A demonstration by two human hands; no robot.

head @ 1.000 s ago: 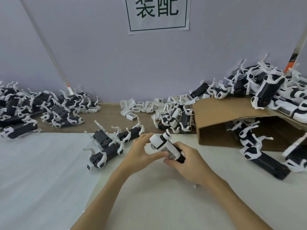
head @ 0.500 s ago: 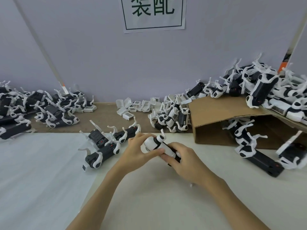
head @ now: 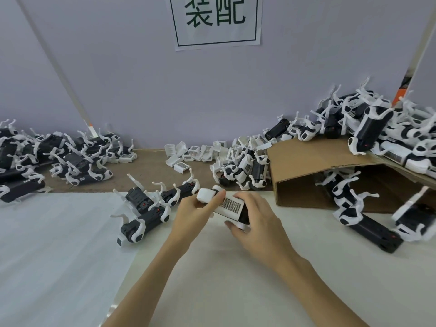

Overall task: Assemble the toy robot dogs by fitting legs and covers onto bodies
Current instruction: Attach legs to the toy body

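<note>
Rotated since a second ago, the toy dog body (head: 232, 208) now lies with its white cover (head: 230, 205) facing up, the grid-patterned label plain to see, where half a second back it was turned more edge-on and a leg stuck up from the near end. Both hands have stayed on it throughout, just above the white table (head: 236, 279) near the middle of the view.

Left hand (head: 192, 214) is curled round the rounded white front end of the body, thumb lying along the top edge of the cover. Right hand (head: 256, 223) wraps the black rear end from the side, fingers curled under and over it; what the fingertips are doing beneath is hidden. No legs can be made out on this body from here, though the hands cover much of it.

The turn seems to mean the cover is being pressed home or checked for seating, so this unit is probably at the cover step. Whether it has snapped flush cannot be told at this sharpness.

Just left of the hands lie three black bodies with white legs (head: 146, 208) on the table. Loose white covers (head: 188, 156) are scattered along the brown strip by the wall, a large heap of dogs (head: 47, 159) sits far left, and another heap (head: 377, 128) spills over a cardboard box (head: 313, 161) on the right. With so many pieces about, the batch looks far from finished.
</note>
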